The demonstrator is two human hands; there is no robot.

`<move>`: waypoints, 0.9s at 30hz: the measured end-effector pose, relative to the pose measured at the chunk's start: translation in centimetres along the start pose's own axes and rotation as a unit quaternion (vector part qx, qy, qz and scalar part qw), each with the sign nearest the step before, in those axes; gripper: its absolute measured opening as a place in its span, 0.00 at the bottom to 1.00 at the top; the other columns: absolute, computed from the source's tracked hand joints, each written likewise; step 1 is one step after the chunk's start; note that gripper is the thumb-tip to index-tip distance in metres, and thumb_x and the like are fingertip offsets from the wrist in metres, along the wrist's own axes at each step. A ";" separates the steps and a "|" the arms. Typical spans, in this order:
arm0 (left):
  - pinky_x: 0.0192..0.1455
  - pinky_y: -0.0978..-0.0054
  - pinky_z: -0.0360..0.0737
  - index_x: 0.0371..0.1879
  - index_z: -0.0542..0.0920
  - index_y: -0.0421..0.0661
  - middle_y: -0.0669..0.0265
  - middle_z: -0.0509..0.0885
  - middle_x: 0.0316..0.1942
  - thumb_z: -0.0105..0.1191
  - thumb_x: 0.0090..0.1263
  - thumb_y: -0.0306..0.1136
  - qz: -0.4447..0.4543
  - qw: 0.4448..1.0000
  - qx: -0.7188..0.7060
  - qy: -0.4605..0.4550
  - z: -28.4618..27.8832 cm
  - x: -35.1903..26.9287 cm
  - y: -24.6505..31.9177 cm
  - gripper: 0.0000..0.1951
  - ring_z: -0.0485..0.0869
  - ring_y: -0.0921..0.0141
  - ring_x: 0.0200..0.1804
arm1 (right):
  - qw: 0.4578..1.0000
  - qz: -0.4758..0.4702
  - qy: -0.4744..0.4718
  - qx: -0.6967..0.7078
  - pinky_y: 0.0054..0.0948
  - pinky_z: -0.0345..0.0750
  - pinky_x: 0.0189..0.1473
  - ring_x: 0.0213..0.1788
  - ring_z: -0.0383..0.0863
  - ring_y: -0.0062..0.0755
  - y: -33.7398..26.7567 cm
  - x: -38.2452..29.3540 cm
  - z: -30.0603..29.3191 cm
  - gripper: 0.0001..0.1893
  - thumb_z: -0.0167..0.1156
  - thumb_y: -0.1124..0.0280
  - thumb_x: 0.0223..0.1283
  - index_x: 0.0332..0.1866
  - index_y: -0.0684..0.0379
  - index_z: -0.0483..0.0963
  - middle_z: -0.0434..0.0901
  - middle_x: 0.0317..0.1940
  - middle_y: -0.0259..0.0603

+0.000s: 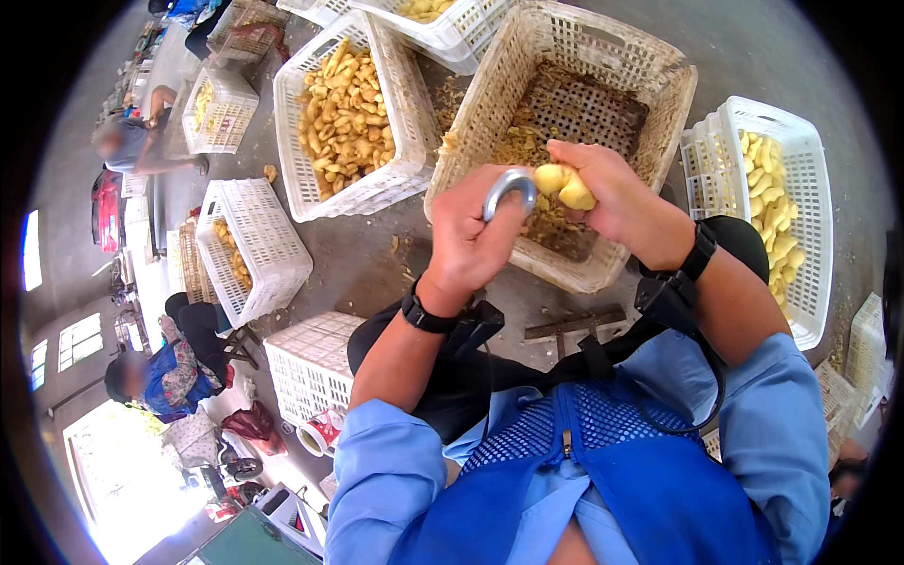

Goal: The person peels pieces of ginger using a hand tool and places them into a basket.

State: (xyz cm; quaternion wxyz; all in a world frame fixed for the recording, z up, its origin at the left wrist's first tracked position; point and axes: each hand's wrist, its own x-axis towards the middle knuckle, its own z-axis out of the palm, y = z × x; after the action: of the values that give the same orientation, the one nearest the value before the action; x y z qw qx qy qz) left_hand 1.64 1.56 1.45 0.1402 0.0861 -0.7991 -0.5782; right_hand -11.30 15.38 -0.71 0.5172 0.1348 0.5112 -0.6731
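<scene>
My left hand (472, 229) is closed around a curved, shiny metal tool (510, 189), whose working end I cannot make out. A peeled, knobbly piece of ginger (565, 186) is gripped in my right hand (621, 194), close beside the tool. Both hands are above a worn, dirty plastic crate (462, 152) with scraps of peel (526, 145) on its perforated bottom. Left of that crate, a white crate (286, 134) holds many brownish ginger pieces (346, 120). On the right, another white crate (816, 233) contains paler ginger (770, 205).
More white crates (258, 247) stand on the concrete floor (346, 261) to the left. An upturned-looking crate (314, 360) is near my left knee, beside a cup (323, 429). Two people (176, 367) sit farther left. A low wooden piece (575, 323) lies between my legs.
</scene>
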 end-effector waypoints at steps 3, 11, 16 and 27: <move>0.47 0.77 0.80 0.47 0.86 0.37 0.64 0.88 0.39 0.52 0.71 0.24 -0.021 1.000 -0.002 0.007 -0.9 -0.1 -0.3 0.11 0.84 0.75 0.40 | 0.998 0.002 -0.046 0.048 0.22 0.70 0.19 0.23 0.77 0.23 -1.1 1.0 -1.7 0.12 0.58 0.58 0.73 0.39 0.55 0.76 0.80 0.28 0.34; 0.40 0.72 0.79 0.40 0.84 0.39 0.59 0.86 0.38 0.57 0.71 0.24 0.093 0.990 0.073 0.075 2.0 1.1 0.7 0.05 0.84 0.69 0.36 | 0.998 -0.014 0.003 0.063 0.22 0.72 0.20 0.23 0.78 0.24 -0.3 0.3 -0.3 0.13 0.57 0.57 0.73 0.39 0.56 0.76 0.80 0.28 0.35; 0.35 0.76 0.76 0.39 0.84 0.38 0.67 0.84 0.31 0.57 0.69 0.25 -0.061 0.991 -0.007 0.122 0.9 0.9 -0.5 0.05 0.78 0.78 0.33 | 0.997 -0.030 -0.039 0.067 0.24 0.72 0.21 0.25 0.78 0.25 -0.7 0.8 -1.4 0.13 0.57 0.57 0.74 0.40 0.55 0.75 0.80 0.29 0.34; 0.43 0.68 0.80 0.38 0.85 0.38 0.56 0.86 0.36 0.59 0.67 0.23 0.079 0.989 0.066 0.102 2.1 1.2 1.4 0.04 0.84 0.61 0.38 | 0.952 -0.279 0.062 -0.112 0.26 0.76 0.41 0.39 0.78 0.23 0.5 1.0 0.0 0.15 0.54 0.57 0.77 0.51 0.59 0.70 0.78 0.39 0.37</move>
State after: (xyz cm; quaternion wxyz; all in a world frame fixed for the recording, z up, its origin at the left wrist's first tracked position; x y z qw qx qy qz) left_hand -0.14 3.50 2.35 0.2605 0.0905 -0.8214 -0.4992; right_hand -11.32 14.88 -1.66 0.2876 -0.0311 0.6318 -0.7191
